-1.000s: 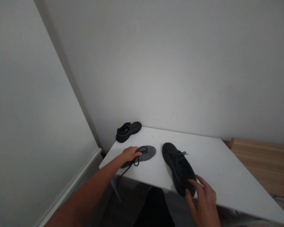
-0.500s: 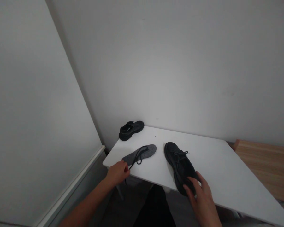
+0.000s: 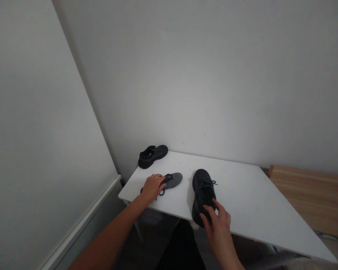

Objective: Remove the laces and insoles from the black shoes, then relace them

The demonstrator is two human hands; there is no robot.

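On the near left of the white table lies a grey insole [image 3: 174, 181] with a loose black shoelace [image 3: 162, 192] across it. My left hand [image 3: 152, 188] is over the insole's near half, fingers curled on the shoelace, which loops out around them; the hand hides part of both. To the right is a black lace-up shoe [image 3: 200, 191], sole down, its toe pointing at the wall and its own lace tied in a bow. My right hand [image 3: 217, 219] grips this shoe at the heel, thumb and fingers around the collar.
A second black shoe [image 3: 153, 155] sits at the table's back left corner by the wall. The white table [image 3: 242, 198] ends close in front of my legs. A wooden board [image 3: 307, 198] stands beyond its right side, and a white panel [image 3: 45, 131] rises on the left.
My left hand has moved forward from the table edge onto the insole and shoelace. My right hand has turned the held shoe straighter, and its heel has swung left.
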